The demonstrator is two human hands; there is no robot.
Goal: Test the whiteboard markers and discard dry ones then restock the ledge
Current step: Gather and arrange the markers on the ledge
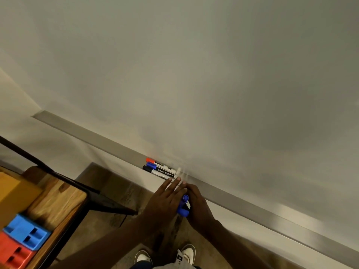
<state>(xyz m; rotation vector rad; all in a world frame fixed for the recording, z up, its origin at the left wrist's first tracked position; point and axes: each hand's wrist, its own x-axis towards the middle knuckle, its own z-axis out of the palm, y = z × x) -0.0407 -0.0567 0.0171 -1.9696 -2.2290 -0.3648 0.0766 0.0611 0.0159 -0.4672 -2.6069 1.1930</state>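
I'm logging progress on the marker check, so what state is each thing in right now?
red marker: capped, lying on the ledge
blue marker: capped, lying on the ledge
black marker: capped, lying on the ledge
held markers: blue caps on, between both hands
left hand: fingers straight, resting on the held markers
right hand: curled round the held markers
whiteboard: no marks visible
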